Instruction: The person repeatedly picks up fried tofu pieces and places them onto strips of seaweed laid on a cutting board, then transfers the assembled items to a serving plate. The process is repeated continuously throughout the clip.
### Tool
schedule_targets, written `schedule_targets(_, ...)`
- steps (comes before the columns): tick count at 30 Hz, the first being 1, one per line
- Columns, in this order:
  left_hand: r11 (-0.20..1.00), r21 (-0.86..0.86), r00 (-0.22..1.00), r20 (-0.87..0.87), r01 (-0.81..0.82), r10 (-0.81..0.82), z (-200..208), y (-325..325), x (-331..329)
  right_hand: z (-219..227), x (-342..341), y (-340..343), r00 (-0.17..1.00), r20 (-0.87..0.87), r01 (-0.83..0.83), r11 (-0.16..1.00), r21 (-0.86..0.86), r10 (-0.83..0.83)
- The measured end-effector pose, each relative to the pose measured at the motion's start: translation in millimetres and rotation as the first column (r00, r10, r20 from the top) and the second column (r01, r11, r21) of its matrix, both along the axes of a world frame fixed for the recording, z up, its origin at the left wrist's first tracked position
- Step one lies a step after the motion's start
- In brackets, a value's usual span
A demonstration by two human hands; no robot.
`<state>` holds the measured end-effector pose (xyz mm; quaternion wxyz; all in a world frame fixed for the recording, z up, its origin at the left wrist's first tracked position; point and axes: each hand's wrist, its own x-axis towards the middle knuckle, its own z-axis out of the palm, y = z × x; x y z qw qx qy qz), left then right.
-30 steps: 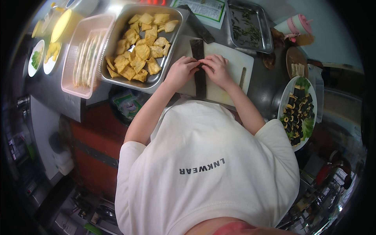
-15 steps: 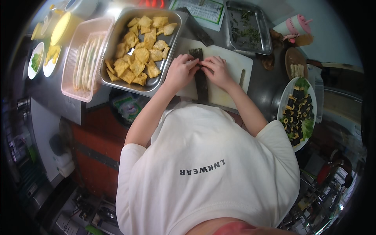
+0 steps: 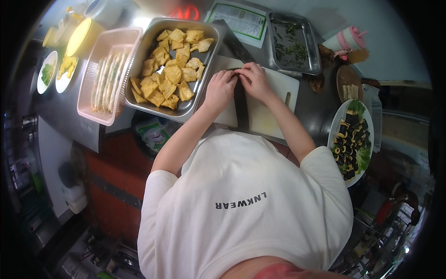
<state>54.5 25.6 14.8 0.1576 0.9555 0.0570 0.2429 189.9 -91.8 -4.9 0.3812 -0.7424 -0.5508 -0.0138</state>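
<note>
A long dark strip of seaweed (image 3: 241, 110) lies lengthwise on a white cutting board (image 3: 265, 120). My left hand (image 3: 220, 89) and my right hand (image 3: 254, 81) meet at its far end, fingertips bent and nearly touching. Both hands pinch the seaweed there; a bit of dark green shows just past the fingers. Whatever is between the fingertips is mostly hidden. The near part of the strip hangs flat between my wrists, toward the board's front edge.
Left of the board stands a steel tray (image 3: 200, 95) of fried yellow pieces, then a pink basket (image 3: 86, 104) with long pale rolls. Stacked dark sheets (image 3: 232, 41) lie behind. A steel tray (image 3: 310, 69) with green scraps, a pink-white tumbler (image 3: 344, 39) and an oval plate (image 3: 335, 118) of rolls sit right.
Both hands have shifted slightly toward the far end of the seaweed strip. The dark end that stuck out beyond my fingers is now mostly covered. The whole view has dropped a little.
</note>
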Motion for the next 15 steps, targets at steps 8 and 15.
schedule_targets(8, 0.992, 0.079, 0.993, -0.052, -0.102, 0.106, -10, 13, 21, 14, 2, -2, 0.883, -0.453, 0.197, 0.973, 0.124, -0.121)
schedule_targets(15, 1.000, -0.004, 0.998, 0.063, -0.012, 0.013, 2, 9, 31, 33, -7, -39, 0.130, -0.990, 0.155, 0.988, -0.027, -0.048)
